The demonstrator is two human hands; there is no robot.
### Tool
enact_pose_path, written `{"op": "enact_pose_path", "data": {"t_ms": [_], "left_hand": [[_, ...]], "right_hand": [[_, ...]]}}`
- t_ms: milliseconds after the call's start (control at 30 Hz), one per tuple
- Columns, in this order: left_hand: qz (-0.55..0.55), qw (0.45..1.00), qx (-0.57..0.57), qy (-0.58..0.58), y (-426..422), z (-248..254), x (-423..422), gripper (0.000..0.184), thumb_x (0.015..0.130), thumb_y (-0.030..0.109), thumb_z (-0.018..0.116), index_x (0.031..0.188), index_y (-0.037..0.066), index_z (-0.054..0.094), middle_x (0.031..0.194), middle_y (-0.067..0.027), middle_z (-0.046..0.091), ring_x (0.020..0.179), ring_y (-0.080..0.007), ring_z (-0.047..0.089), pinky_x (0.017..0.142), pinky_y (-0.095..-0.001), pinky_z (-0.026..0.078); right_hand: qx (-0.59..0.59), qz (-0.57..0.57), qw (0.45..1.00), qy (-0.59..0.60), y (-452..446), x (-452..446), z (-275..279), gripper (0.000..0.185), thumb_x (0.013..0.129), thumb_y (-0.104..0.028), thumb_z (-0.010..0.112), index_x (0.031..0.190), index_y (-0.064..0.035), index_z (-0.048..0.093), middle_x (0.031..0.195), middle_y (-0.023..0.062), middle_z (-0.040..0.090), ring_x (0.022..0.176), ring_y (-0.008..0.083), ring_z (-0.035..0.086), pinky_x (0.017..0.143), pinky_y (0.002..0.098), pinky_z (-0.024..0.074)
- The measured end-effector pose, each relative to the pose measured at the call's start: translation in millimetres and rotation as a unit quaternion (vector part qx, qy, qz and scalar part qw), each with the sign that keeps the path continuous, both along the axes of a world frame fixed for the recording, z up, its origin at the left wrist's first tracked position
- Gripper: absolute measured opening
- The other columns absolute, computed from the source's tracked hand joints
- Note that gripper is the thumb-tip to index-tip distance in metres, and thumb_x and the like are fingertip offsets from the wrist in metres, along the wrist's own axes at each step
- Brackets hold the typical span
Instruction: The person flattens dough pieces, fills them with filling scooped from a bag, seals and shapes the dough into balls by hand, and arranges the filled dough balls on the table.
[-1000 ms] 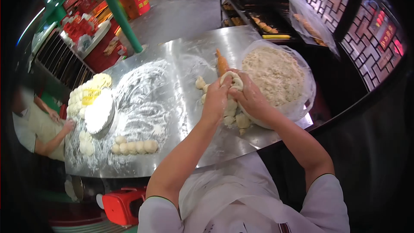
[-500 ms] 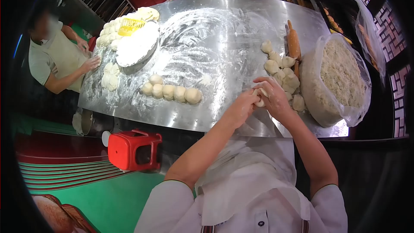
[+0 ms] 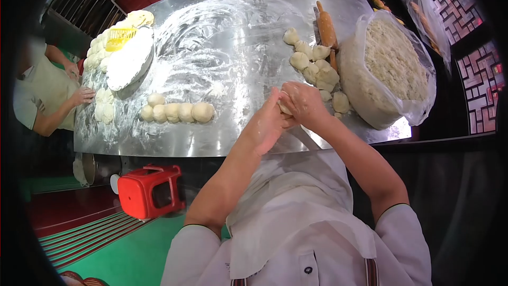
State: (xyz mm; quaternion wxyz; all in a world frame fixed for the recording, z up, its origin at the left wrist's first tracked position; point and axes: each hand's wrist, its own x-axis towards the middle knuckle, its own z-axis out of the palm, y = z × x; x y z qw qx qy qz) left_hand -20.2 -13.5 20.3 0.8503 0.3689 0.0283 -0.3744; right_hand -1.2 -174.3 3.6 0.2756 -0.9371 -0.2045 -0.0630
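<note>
Both my hands meet above the near edge of the metal table, cupped round one small piece of pale dough (image 3: 284, 108) that is mostly hidden by fingers. My left hand (image 3: 269, 121) supports it from the left and below. From the right and above, the curled fingers of my right hand (image 3: 304, 101) close over it. Just beyond my right hand lie several rounded dough pieces (image 3: 312, 66), some overlapping. Farther left, a row of smooth dough balls (image 3: 177, 112) rests on the floured metal.
A wooden rolling pin (image 3: 326, 27) lies behind the dough pieces. A big plastic-lined tub of crumbly filling (image 3: 397, 66) stands at right. On the left are a flour-covered round tray (image 3: 129, 61), a yellow plastic basket (image 3: 120, 38) and a co-worker's hand (image 3: 83, 96). A red stool (image 3: 138, 196) stands below.
The whole view has shifted, so the table things sit farther left and higher. My right hand has turned over the dough, and my left palm has opened out more beneath it.
</note>
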Motion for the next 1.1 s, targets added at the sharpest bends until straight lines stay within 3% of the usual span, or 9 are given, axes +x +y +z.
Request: {"op": "enact_pose_path", "data": {"t_ms": [200,333,400,533,667,700,867,933,1100], "left_hand": [[-0.071,0.988,0.118,-0.077,17.4,3.3,1.3,0.073,0.107,0.055,0.03,0.118,-0.011,0.062,0.105,-0.0185,0.072,0.113,-0.0256,0.064,0.104,-0.0386,0.044],[-0.142,0.961,0.185,-0.148,40.8,-11.2,24.8,0.073,0.108,0.054,0.029,0.117,-0.011,0.062,0.113,-0.0201,0.07,0.116,-0.028,0.063,0.106,-0.0379,0.044],[0.202,0.921,0.236,-0.234,16.6,-13.1,21.0,0.075,0.107,0.056,0.027,0.129,-0.011,0.055,0.131,-0.0224,0.062,0.129,-0.0273,0.056,0.111,-0.0386,0.04],[0.265,0.956,0.023,-0.126,-24.3,6.9,5.5,0.081,0.106,0.061,0.024,0.149,-0.007,0.035,0.155,-0.0187,0.038,0.145,-0.0272,0.036,0.117,-0.0398,0.032],[0.196,0.947,0.082,-0.24,-21.8,1.1,-13.6,0.057,0.105,0.046,0.05,0.135,-0.002,0.054,0.133,-0.0126,0.057,0.126,-0.0223,0.052,0.11,-0.0372,0.039],[0.203,0.947,0.105,-0.226,-16.0,-2.5,-10.0,0.04,0.104,0.034,0.056,0.119,-0.003,0.062,0.107,-0.0093,0.065,0.097,-0.0171,0.062,0.09,-0.0335,0.051],[0.188,0.965,0.136,-0.125,2.1,0.3,7.3,0.04,0.106,0.038,0.049,0.105,0.001,0.065,0.079,-0.0084,0.063,0.064,-0.0167,0.061,0.059,-0.0288,0.053],[0.033,0.978,0.173,-0.113,13.6,5.2,9.0,0.052,0.107,0.048,0.041,0.102,0.002,0.064,0.077,-0.0086,0.064,0.066,-0.0159,0.063,0.06,-0.0292,0.053],[0.005,0.965,0.235,-0.118,18.7,-27.9,9.9,0.059,0.106,0.054,0.036,0.1,0.002,0.063,0.077,-0.0102,0.065,0.063,-0.0196,0.065,0.055,-0.0323,0.054]], "right_hand": [[0.123,0.047,0.984,-0.124,-6.5,-4.5,21.0,0.029,0.095,-0.031,0.063,0.091,-0.0025,0.058,0.085,0.0142,0.063,0.075,0.0316,0.063,0.064,0.0422,0.0468],[0.092,0.032,0.965,0.244,-11.3,-8.7,54.6,0.031,0.099,-0.032,0.059,0.103,-0.0011,0.062,0.112,0.0175,0.064,0.099,0.0292,0.064,0.078,0.0395,0.0505],[0.094,0.017,0.954,0.284,8.9,-13.9,48.4,0.032,0.101,-0.031,0.057,0.109,-0.0005,0.063,0.122,0.0193,0.062,0.109,0.03,0.062,0.086,0.0391,0.0505],[0.328,-0.001,0.933,-0.147,53.8,-14.3,16.4,0.039,0.103,-0.027,0.053,0.13,0.0018,0.057,0.126,0.023,0.06,0.098,0.038,0.06,0.092,0.0454,0.0458],[0.461,-0.129,0.878,-0.012,31.6,-1.1,30.9,0.036,0.104,-0.026,0.052,0.123,0.0026,0.062,0.116,0.0227,0.063,0.099,0.0353,0.06,0.088,0.0415,0.0475],[0.445,-0.105,0.888,-0.039,30.1,0.5,28.6,0.035,0.103,-0.027,0.053,0.118,0.0025,0.064,0.113,0.0217,0.064,0.097,0.0332,0.061,0.087,0.0403,0.0478],[0.34,-0.093,0.936,0.024,16.2,-12.8,31.1,0.032,0.1,-0.029,0.056,0.106,-0.0005,0.068,0.111,0.0173,0.067,0.093,0.0256,0.064,0.082,0.0379,0.0478],[0.258,-0.034,0.908,0.329,9.2,-13.3,41.7,0.025,0.097,-0.027,0.059,0.103,-0.005,0.069,0.101,0.0124,0.068,0.089,0.0239,0.064,0.08,0.0374,0.0466],[0.171,0.015,0.984,0.05,17.7,-23.7,-0.1,0.012,0.095,-0.016,0.061,0.098,-0.0046,0.063,0.091,0.0113,0.065,0.088,0.0291,0.062,0.083,0.0403,0.0446]]}}
